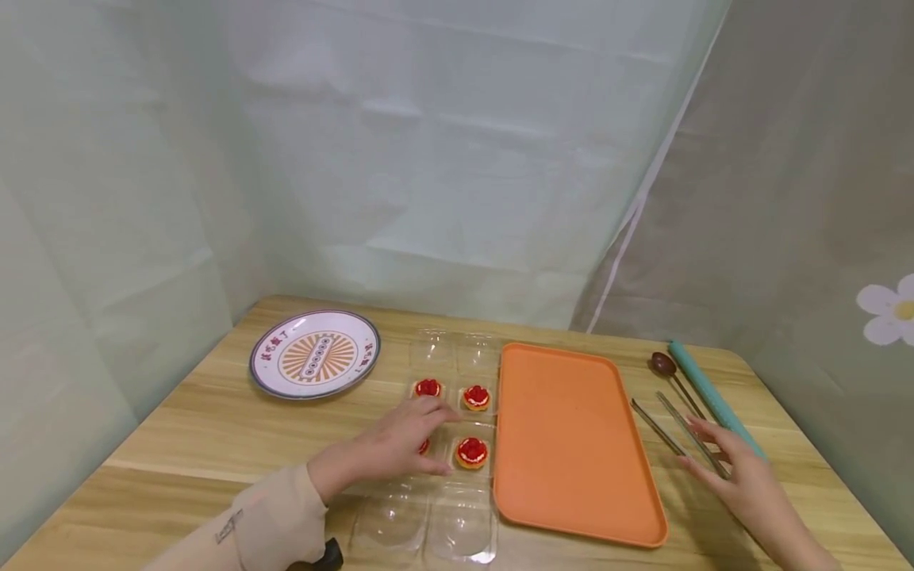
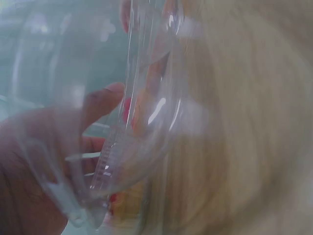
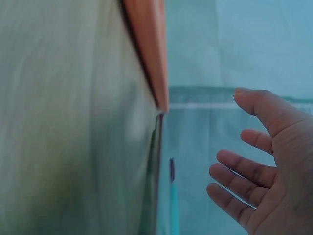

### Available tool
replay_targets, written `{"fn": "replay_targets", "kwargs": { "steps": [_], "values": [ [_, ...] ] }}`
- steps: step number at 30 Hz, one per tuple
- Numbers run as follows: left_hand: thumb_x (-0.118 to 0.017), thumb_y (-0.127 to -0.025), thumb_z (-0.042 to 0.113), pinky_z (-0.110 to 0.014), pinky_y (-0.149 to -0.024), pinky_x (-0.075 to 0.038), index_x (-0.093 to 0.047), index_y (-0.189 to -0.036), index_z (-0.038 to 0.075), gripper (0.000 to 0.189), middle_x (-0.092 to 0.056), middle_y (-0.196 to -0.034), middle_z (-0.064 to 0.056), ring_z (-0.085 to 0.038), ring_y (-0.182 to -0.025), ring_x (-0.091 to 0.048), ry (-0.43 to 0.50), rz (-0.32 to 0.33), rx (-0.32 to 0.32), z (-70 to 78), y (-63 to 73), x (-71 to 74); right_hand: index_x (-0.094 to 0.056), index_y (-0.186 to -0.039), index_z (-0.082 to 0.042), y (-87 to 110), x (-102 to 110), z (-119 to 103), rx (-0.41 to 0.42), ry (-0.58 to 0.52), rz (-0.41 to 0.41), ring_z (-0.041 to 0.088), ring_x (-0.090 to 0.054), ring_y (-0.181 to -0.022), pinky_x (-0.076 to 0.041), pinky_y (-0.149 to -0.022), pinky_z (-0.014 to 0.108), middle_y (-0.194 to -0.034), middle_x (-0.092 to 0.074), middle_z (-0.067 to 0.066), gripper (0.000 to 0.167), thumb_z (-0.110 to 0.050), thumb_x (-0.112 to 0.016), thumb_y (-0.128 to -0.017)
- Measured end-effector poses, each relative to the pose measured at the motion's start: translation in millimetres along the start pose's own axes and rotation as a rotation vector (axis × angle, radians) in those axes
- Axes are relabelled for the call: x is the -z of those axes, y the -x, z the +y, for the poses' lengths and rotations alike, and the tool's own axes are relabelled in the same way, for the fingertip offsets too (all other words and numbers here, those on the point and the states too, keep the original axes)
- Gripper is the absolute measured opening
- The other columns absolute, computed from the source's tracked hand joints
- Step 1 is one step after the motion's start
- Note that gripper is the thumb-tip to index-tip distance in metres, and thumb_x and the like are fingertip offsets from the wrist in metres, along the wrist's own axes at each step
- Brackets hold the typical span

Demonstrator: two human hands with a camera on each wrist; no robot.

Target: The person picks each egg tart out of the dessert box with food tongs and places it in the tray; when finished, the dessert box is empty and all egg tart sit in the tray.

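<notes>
My left hand is over the clear plastic clamshell packs, thumb and fingers spread apart and nothing between them. Several small tarts with red fruit tops sit in the cups; one tart lies just right of the thumb, another beyond the fingertips. The left hand partly covers a tart. In the left wrist view a clear plastic dome fills the foreground. Over the metal tongs at the right, my right hand hovers with loosely spread fingers; in the right wrist view its palm is bare.
An orange tray lies between the packs and the tongs. At the back left stands a patterned plate. A dark spoon and a teal roll lie along the right. Something black shows by the left sleeve. Curtains hang around the table.
</notes>
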State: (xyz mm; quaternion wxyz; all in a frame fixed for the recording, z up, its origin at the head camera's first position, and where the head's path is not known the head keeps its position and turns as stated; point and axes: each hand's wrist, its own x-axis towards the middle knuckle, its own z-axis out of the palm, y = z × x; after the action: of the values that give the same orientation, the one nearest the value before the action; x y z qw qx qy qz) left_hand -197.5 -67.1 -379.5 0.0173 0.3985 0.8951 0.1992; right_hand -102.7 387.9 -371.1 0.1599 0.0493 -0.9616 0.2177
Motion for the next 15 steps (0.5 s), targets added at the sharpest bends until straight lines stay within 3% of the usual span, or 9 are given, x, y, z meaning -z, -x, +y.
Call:
{"fn": "replay_targets", "kwargs": {
  "steps": [2, 4, 7, 10, 13, 15],
  "values": [
    [-0.075, -0.077, 0.047, -0.043, -0.11, -0.041, -0.053, -0.134, 0.013, 0.069, -0.056, -0.132, -0.003, -0.022, -0.125, -0.049, -0.01, 0.003, -0.006, -1.1, 0.2, -2.2, -0.053, -0.131, 0.001, 1.3, -1, 5, -0.012, 0.008, 0.013, -0.012, -0.049, -0.106, -0.038, -0.074, -0.002, -0.128, -0.058, 0.023, 0.057, -0.025, -0.073, -0.085],
    [-0.075, -0.077, 0.046, -0.043, -0.109, -0.041, -0.054, -0.133, 0.012, 0.069, -0.056, -0.13, -0.004, -0.022, -0.123, -0.05, -0.018, 0.008, -0.014, -2.0, 0.5, -3.9, -0.053, -0.13, 0.003, 2.2, -2, 11, -0.033, 0.02, 0.014, 0.011, -0.06, -0.106, -0.037, -0.073, -0.004, -0.127, -0.058, 0.026, 0.056, -0.026, -0.072, -0.086],
    [-0.076, -0.077, 0.045, -0.044, -0.108, -0.041, -0.055, -0.133, 0.01, 0.069, -0.056, -0.13, -0.006, -0.023, -0.123, -0.05, -0.011, 0.012, -0.015, -3.2, 0.8, -5.8, -0.054, -0.128, 0.005, 4.2, -3, 18, -0.077, 0.048, 0.007, 0.043, -0.058, -0.102, -0.043, -0.069, 0.005, -0.122, -0.059, 0.03, 0.056, -0.028, -0.072, -0.086],
    [-0.075, -0.077, 0.045, -0.045, -0.11, -0.04, -0.054, -0.134, 0.008, 0.071, -0.055, -0.132, -0.007, -0.024, -0.125, -0.049, 0.004, 0.011, -0.004, -4.3, 0.5, -7.4, -0.053, -0.127, 0.009, 7.0, -2, 25, -0.138, 0.072, -0.022, 0.046, -0.058, -0.101, -0.054, -0.071, 0.027, -0.119, -0.058, 0.033, 0.06, -0.032, -0.071, -0.087],
    [-0.075, -0.077, 0.046, -0.045, -0.111, -0.038, -0.053, -0.134, 0.007, 0.072, -0.055, -0.134, -0.009, -0.025, -0.126, -0.048, 0.007, 0.008, 0.007, -5.7, -0.6, -9.3, -0.052, -0.127, 0.011, 9.2, 1, 31, -0.177, 0.09, -0.061, 0.046, -0.059, -0.1, -0.054, -0.072, 0.048, -0.116, -0.058, 0.035, 0.063, -0.036, -0.07, -0.087],
    [-0.075, -0.077, 0.047, -0.046, -0.112, -0.038, -0.053, -0.135, 0.007, 0.073, -0.054, -0.135, -0.01, -0.026, -0.127, -0.048, 0.01, 0.005, 0.012, -6.6, -1.5, -10.6, -0.052, -0.126, 0.011, 10.0, 2, 33, -0.183, 0.099, -0.084, 0.047, -0.06, -0.098, -0.053, -0.072, 0.055, -0.113, -0.059, 0.036, 0.064, -0.036, -0.069, -0.087]
  ]
}}
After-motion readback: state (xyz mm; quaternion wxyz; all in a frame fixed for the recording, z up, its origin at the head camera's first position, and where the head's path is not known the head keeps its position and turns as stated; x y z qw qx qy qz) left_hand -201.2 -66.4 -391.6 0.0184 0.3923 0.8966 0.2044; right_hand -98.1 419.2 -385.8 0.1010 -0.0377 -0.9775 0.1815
